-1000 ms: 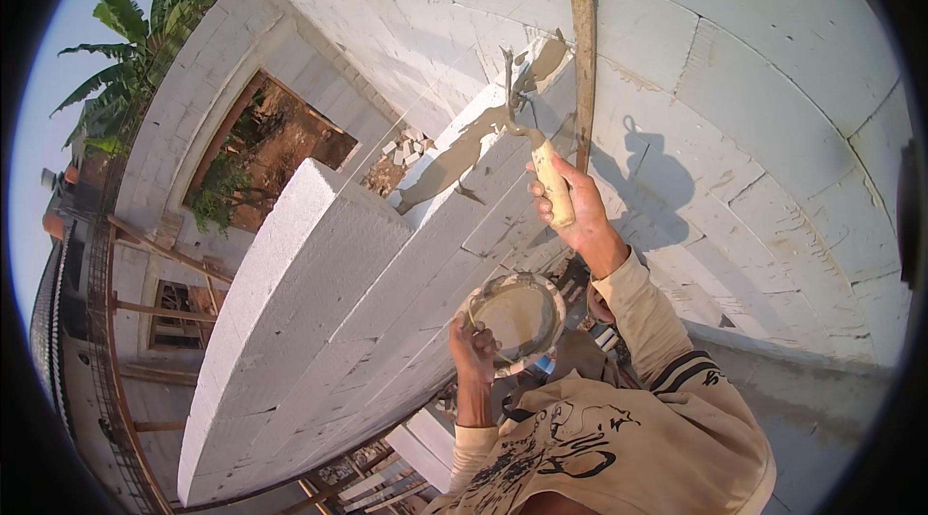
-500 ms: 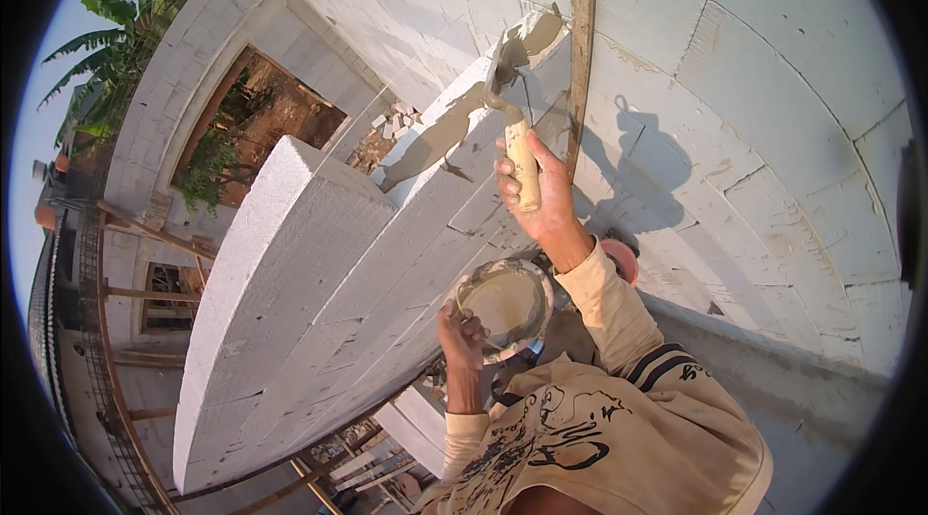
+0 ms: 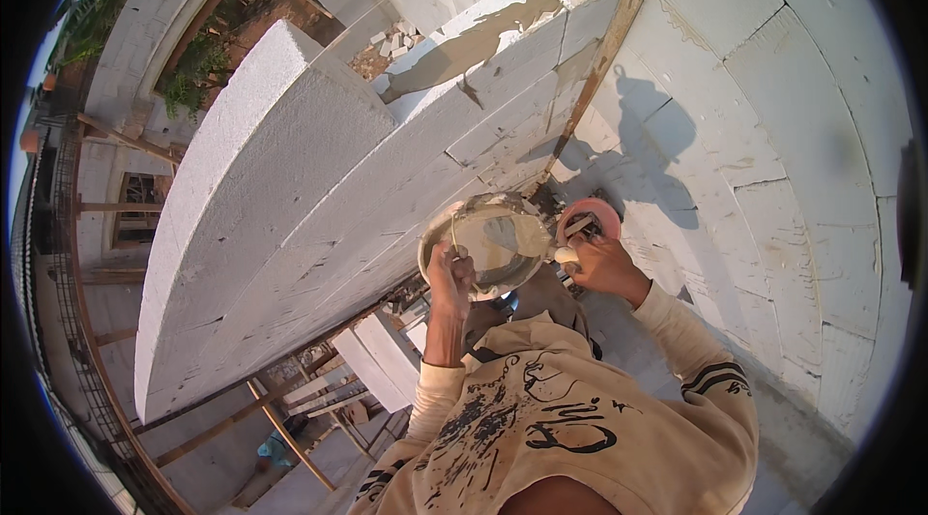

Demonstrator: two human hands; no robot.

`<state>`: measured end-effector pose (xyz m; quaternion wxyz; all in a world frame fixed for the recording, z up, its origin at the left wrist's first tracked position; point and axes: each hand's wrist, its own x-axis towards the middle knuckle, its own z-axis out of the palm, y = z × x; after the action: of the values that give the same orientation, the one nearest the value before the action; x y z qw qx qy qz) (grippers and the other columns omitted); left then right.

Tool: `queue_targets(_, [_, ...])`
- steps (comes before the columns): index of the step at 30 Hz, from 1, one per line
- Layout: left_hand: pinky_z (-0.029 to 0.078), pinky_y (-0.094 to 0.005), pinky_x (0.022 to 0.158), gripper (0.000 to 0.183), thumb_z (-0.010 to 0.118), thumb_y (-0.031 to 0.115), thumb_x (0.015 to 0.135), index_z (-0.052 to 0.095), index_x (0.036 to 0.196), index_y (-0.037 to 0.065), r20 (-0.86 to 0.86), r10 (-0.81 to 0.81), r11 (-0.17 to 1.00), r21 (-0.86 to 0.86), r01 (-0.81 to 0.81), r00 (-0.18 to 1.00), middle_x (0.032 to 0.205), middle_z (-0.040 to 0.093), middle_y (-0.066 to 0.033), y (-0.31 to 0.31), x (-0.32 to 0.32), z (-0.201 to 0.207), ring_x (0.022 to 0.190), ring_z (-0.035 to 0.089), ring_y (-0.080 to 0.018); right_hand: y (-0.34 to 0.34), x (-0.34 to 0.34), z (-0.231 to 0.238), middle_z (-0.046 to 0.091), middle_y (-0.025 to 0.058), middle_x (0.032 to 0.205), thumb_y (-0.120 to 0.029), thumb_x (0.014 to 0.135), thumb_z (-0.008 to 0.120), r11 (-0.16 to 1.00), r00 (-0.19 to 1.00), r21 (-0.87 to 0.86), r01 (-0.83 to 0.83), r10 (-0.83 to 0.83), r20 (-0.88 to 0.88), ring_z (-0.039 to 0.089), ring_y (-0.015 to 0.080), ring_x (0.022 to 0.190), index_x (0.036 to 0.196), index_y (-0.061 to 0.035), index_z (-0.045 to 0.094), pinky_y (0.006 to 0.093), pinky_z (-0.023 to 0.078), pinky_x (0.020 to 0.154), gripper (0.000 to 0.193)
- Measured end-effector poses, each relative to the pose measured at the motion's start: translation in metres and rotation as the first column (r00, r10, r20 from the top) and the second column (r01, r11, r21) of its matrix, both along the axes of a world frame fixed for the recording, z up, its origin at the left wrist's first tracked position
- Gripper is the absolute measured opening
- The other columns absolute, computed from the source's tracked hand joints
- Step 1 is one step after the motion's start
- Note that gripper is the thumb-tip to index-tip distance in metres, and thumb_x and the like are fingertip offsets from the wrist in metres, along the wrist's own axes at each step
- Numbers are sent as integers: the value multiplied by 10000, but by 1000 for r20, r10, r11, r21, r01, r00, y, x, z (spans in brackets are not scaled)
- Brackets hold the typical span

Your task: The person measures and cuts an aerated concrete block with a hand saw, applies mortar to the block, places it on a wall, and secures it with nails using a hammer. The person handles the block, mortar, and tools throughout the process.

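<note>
My left hand (image 3: 449,273) is closed on the near-left side of a mortar-crusted bucket (image 3: 432,236), by a thin cord or handle. Grey wet mortar (image 3: 480,242) fills part of it. My right hand (image 3: 607,269) grips the pale handle of a trowel (image 3: 566,255) at the bucket's right side. The trowel's blade reaches over or into the mortar; its exact edge is hard to make out. Beyond the bucket, a low wall of white blocks (image 3: 387,196) carries a wet mortar bed (image 3: 474,43) along its top. One large white block (image 3: 261,118) stands on the wall's left end.
A pink bucket (image 3: 607,213) sits just behind my right hand. A wooden batten (image 3: 604,60) runs up the corner against the tall block wall (image 3: 773,128) on the right. Loose white blocks (image 3: 372,360) and timber poles (image 3: 290,433) lie below left.
My right hand has come down from the wall top to the bucket, bringing the trowel with it. The mortar bed now shows uncovered. The view has shifted.
</note>
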<state>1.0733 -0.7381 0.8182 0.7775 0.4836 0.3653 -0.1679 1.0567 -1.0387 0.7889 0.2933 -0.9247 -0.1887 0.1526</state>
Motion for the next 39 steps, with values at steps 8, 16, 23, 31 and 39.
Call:
queue_targets(8, [318, -286, 565, 437, 578, 562, 941, 565, 848, 136, 41, -20, 999, -25, 21, 999, 618, 331, 75, -6, 2, 4, 557, 326, -99, 85, 41, -103, 709, 223, 1089, -326, 795, 683, 952, 947, -128, -278, 250, -201, 663, 383, 1093, 1001, 0, 711, 480, 477, 907, 386])
queue_targets(16, [331, -287, 588, 506, 567, 630, 915, 562, 849, 129, -7, 28, 997, -70, -29, 1000, 611, 327, 75, 4, 0, 12, 555, 327, -113, 11, 26, -84, 737, 223, 1073, -493, 855, 694, 991, 887, 57, -122, 134, -441, 707, 404, 993, 1123, 19, 722, 476, 537, 858, 578])
queue_targets(23, [318, -280, 576, 514, 543, 637, 919, 553, 837, 130, -4, 60, 998, -33, -60, 998, 605, 322, 78, 9, 0, -2, 552, 316, -112, 4, -10, -58, 672, 99, 938, -407, 927, 728, 870, 777, 418, 261, 68, -626, 655, 212, 872, 1126, 18, 686, 362, 504, 771, 471])
queue_targets(31, [369, -315, 629, 529, 489, 636, 932, 547, 820, 122, -19, 105, 994, -12, -105, 994, 608, 317, 61, 15, -6, -4, 564, 322, -127, 16, 8, 74, 629, 82, 882, -200, 950, 635, 411, 543, 531, 741, 99, -834, 606, 133, 720, 1215, 9, 606, 290, 488, 647, 339])
queue_targets(39, [280, -262, 512, 350, 555, 485, 992, 598, 1080, 149, 9, 223, 973, -65, -222, 975, 725, 449, 75, 15, -12, -11, 524, 342, -78, 145, 103, 134, 558, 192, 861, -226, 943, 697, 482, 959, 839, 253, -242, -151, 595, 312, 771, 1225, 20, 467, 431, 480, 688, 439])
